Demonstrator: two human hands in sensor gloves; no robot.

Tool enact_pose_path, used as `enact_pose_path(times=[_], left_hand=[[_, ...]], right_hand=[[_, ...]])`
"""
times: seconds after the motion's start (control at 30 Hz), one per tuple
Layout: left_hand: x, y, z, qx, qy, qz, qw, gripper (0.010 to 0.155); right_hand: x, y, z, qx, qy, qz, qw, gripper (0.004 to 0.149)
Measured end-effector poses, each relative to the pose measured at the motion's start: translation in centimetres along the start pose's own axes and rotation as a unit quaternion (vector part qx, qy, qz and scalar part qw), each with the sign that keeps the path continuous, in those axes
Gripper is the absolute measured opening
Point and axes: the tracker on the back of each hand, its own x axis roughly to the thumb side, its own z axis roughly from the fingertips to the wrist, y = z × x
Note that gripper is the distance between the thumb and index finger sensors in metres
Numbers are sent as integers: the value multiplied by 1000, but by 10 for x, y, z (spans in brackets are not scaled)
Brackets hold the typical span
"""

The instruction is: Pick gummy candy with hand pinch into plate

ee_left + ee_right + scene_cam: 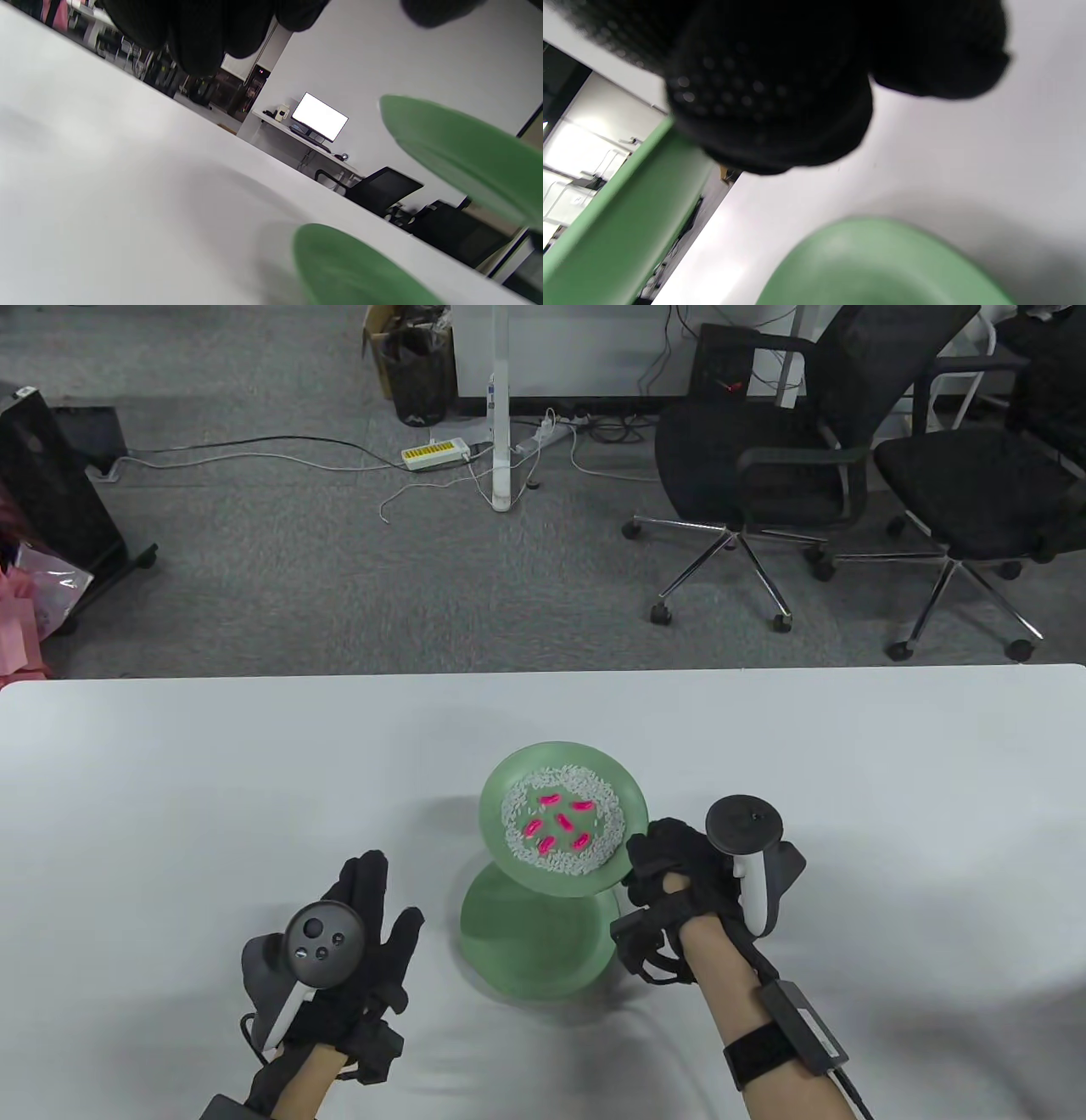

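A white desk (170,780) seen from above, with two gloved hands coming in from the near edge. The right hand (679,869) grips the rim of a green plate (509,789) and holds it lifted above the desk, tilted a little. This plate carries a bed of white rice-like grains (519,848), and six pink gummy candies (562,820) lie scattered on top of them. Directly below and nearer the person, a second green plate (534,942) rests flat on the desk with nothing in it; the raised plate overlaps its far edge in the overhead view. The left hand (361,950) lies to the left of the bare plate, fingers straight and spread, holding nothing. In the right wrist view the gloved fingers (763,93) curl over the raised plate's rim, with the bare plate beneath.

As for progress, the task looks barely begun: every visible candy is on the grains and none has reached the bare plate. All six would need to be pinched out one by one.
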Motion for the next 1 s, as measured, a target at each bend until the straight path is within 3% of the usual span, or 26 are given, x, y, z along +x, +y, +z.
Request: enact_pose_path(times=[0.2, 0.4, 0.73, 0.83, 1.0], left_hand=[[-12, -2, -2, -50, 44, 182, 981, 84], [-28, -3, -3, -76, 89, 271, 956, 82], [-38, -5, -4, -78, 130, 303, 941, 66], [-41, -7, -4, -72, 143, 344, 925, 64], [-41, -6, -3, -49, 148, 346, 925, 62]], right_hand=[[9, 28, 30, 39, -51, 35, 997, 50], [18, 53, 49, 83, -83, 57, 991, 50], [18, 69, 53, 106, -85, 68, 988, 51], [18, 69, 53, 95, -91, 75, 988, 51], [27, 62, 58, 48, -119, 88, 988, 58]])
